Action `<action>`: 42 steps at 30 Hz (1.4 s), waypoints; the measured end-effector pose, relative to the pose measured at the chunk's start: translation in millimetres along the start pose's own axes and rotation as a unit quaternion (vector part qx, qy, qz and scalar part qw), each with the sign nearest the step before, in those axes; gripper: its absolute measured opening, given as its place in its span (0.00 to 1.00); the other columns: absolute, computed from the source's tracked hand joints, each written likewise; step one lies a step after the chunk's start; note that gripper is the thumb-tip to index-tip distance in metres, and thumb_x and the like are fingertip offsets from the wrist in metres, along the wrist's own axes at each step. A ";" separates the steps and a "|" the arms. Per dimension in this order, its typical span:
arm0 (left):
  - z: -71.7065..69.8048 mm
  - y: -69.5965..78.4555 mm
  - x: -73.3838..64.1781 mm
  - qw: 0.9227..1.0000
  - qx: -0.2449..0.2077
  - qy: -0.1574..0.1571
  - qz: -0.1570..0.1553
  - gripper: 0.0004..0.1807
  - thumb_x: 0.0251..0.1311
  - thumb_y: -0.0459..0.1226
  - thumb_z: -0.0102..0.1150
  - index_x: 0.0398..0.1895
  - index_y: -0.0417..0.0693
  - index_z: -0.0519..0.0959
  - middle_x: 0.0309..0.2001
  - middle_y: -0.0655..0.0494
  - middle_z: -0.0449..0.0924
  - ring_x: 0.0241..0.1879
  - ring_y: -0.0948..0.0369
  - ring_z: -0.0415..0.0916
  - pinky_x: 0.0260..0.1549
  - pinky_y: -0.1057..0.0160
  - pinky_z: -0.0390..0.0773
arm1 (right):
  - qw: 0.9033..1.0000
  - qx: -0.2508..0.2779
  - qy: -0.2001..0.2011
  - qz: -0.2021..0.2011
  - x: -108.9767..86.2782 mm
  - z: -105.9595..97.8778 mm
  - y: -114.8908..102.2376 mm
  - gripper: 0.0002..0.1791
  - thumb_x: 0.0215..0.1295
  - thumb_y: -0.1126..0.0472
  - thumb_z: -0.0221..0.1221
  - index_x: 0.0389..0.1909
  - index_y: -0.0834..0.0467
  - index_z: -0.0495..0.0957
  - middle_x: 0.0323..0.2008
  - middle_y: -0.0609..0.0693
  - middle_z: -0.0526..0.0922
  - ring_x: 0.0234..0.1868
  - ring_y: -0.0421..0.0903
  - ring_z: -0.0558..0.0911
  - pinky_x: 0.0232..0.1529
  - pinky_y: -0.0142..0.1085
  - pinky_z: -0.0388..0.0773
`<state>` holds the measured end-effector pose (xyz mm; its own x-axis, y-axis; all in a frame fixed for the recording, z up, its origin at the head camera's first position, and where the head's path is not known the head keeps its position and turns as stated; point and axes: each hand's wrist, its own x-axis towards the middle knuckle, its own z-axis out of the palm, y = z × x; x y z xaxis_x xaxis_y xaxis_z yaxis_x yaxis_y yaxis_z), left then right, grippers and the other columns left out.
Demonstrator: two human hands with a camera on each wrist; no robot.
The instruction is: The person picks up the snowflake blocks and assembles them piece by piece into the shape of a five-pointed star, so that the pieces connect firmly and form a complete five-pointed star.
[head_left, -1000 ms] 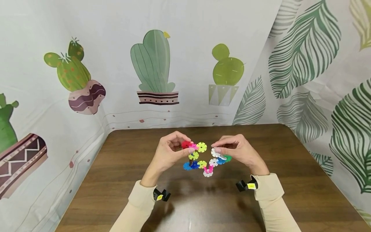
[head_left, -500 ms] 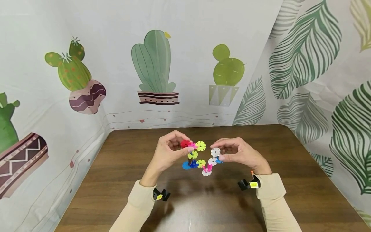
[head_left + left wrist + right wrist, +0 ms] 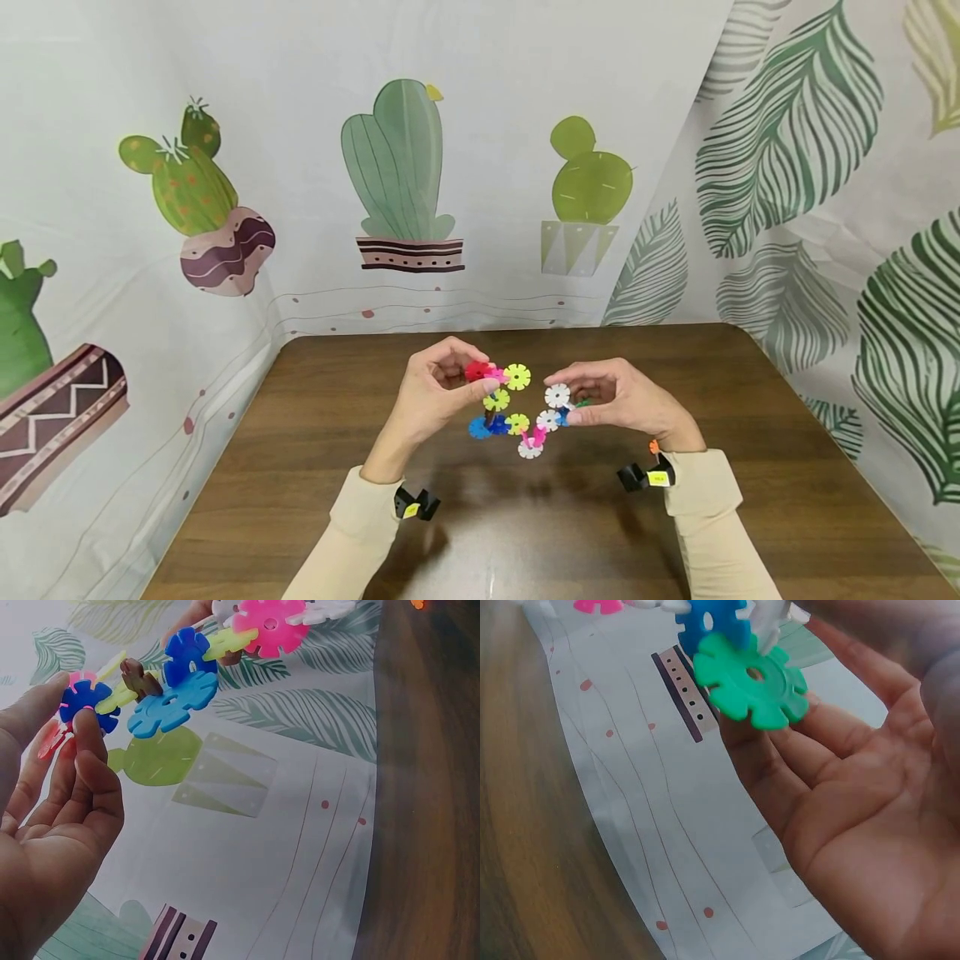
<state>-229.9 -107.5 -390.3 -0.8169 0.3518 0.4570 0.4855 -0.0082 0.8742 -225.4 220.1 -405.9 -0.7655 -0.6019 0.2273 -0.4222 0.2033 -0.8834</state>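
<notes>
A chain of linked, notched plastic snowflake discs (image 3: 517, 424) is held up above the table between both hands. It forms an open loop in yellow, blue, pink, white, red and green. My left hand (image 3: 438, 396) pinches its left end, beside a red disc (image 3: 477, 372) and a yellow disc (image 3: 517, 377). In the left wrist view, thumb and fingers grip a dark blue disc (image 3: 88, 705). My right hand (image 3: 630, 404) pinches the other end near a white disc (image 3: 557, 395). A green disc (image 3: 750, 681) lies by its palm in the right wrist view; the exact contact is partly hidden.
Beneath the hands is a brown wooden table (image 3: 337, 517). Behind it hangs a pale cloth (image 3: 502, 167) printed with cacti and leaves. Both wrists wear black camera mounts (image 3: 633, 477).
The right hand has shifted slightly right and down, and its thumb now covers part of the blue disc. The left hand and the chain have drifted slightly left.
</notes>
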 end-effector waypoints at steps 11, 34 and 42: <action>0.3 -0.1 -0.4 1.000 -0.005 -0.003 0.000 0.14 0.60 0.35 0.79 0.47 0.48 0.86 0.42 0.50 0.91 0.33 0.58 0.85 0.33 0.63 0.86 | 0.999 -0.003 -0.010 -0.034 1.1 1.6 0.5 0.27 0.63 0.69 0.74 0.63 0.53 0.85 0.55 0.52 0.87 0.49 0.46 0.86 0.56 0.35 0.86; 0.5 1.1 0.2 1.000 -0.008 -0.003 0.003 0.15 0.59 0.35 0.80 0.47 0.52 0.86 0.40 0.51 0.91 0.33 0.58 0.84 0.33 0.63 0.86 | 0.996 -0.039 -0.017 -0.075 3.2 3.4 -0.4 0.24 0.70 0.71 0.66 0.65 0.53 0.83 0.47 0.52 0.85 0.38 0.44 0.81 0.35 0.34 0.83; 0.7 1.2 -0.1 1.000 -0.004 -0.002 0.003 0.15 0.59 0.34 0.80 0.47 0.50 0.86 0.40 0.52 0.91 0.33 0.58 0.84 0.34 0.63 0.86 | 0.998 -0.042 -0.005 -0.041 2.6 4.5 -3.8 0.25 0.69 0.68 0.69 0.65 0.49 0.83 0.45 0.51 0.85 0.34 0.40 0.80 0.30 0.34 0.81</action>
<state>-229.1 -106.8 -389.4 -0.8129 0.3555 0.4613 0.4876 -0.0175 0.8729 -223.6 214.3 -403.8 -0.7225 -0.6266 0.2922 -0.5222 0.2176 -0.8246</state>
